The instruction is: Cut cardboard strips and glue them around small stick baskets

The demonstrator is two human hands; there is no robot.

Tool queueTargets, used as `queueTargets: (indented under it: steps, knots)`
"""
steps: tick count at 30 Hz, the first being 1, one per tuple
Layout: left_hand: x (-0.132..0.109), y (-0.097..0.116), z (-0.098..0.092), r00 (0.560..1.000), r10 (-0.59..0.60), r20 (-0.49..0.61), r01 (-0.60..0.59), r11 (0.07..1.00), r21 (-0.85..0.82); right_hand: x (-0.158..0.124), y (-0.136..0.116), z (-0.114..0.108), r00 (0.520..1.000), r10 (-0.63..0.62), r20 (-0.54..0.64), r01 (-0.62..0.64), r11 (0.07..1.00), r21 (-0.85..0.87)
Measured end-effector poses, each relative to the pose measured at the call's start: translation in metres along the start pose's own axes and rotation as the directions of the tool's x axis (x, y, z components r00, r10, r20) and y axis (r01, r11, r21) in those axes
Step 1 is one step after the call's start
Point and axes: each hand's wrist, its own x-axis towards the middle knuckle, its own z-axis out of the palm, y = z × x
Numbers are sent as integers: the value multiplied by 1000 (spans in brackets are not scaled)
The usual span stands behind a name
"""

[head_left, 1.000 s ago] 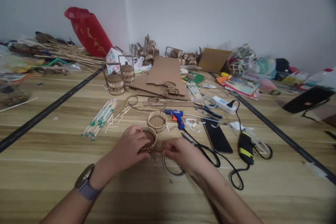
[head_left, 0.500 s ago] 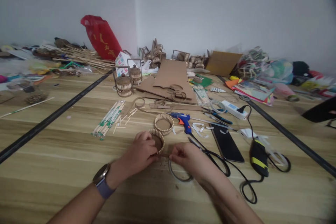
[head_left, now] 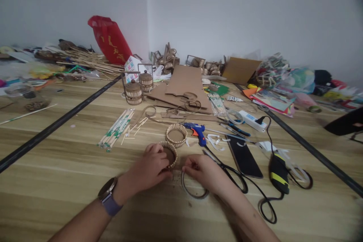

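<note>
Nearer stick-walled basket [head_left: 170,154] lies just right of your left hand [head_left: 153,166], whose fingers hold its side; your right hand [head_left: 203,171], fingertips pinched narrow on something you cannot tell, stays farther right, apart from it.

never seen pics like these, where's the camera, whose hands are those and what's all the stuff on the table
No machine here: these are one person's bare hands. The camera is worn on the head, looking forward and down, so the arms enter from the bottom edge. The left hand, with a watch on its wrist, holds the nearer round basket; another basket sits just beyond. The right hand has its fingers pinched together, but whatever is between them is unclear. A grey ring lies nearby. Also on the wooden table: a blue glue gun, scissors, packaged sticks and cardboard.
</note>
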Motion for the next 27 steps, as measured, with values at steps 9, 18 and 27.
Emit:
queueTargets:
  steps: [9, 18, 27]
  knots:
    - [0, 2, 1, 1000, 14, -10, -14, 1000, 2, 2, 0, -1, 998, -39, -39, 39, 999, -5]
    - [-1, 4, -3, 1000, 15, -13, -15, 999, 42, 1, -2, -1, 995, -77, -60, 76, 997, -25]
    - [9, 24, 8, 994, -83, -73, 91, 989, 113, 0, -4, 0, 995, -79, -53, 75, 995, -65]
